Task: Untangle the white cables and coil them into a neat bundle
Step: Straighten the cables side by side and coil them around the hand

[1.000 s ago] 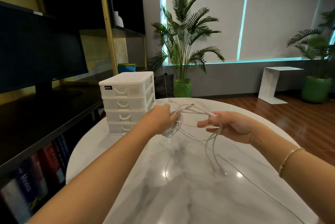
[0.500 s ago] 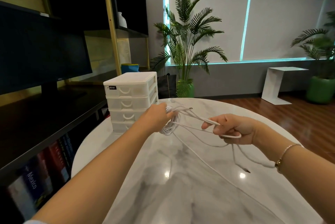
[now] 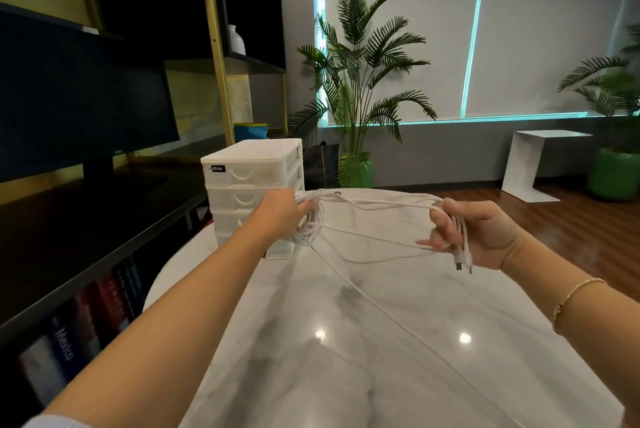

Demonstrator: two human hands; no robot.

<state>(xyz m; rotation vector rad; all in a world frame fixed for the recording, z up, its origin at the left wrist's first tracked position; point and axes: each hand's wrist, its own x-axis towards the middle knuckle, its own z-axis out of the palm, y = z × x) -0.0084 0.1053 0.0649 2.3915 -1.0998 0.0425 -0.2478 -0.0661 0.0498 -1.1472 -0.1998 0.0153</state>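
Note:
My left hand (image 3: 282, 216) grips a coiled bunch of white cables (image 3: 308, 223) above the far left of the round marble table (image 3: 346, 358). Several strands (image 3: 374, 202) stretch rightward from that bunch to my right hand (image 3: 481, 232), which holds them with curled fingers. Two cable ends with plugs (image 3: 462, 263) hang just below my right hand. One long strand (image 3: 367, 296) drops from the bunch and trails across the tabletop toward the near right edge.
A white plastic drawer unit (image 3: 254, 182) stands on the table just behind my left hand. A black shelf with a dark monitor (image 3: 79, 102) and books runs along the left. Potted palms (image 3: 360, 81) and a white side table (image 3: 533, 164) stand farther back.
My right hand has moved right and away from my left, pulling the strands taut between them. The plug ends now hang just under my right hand.

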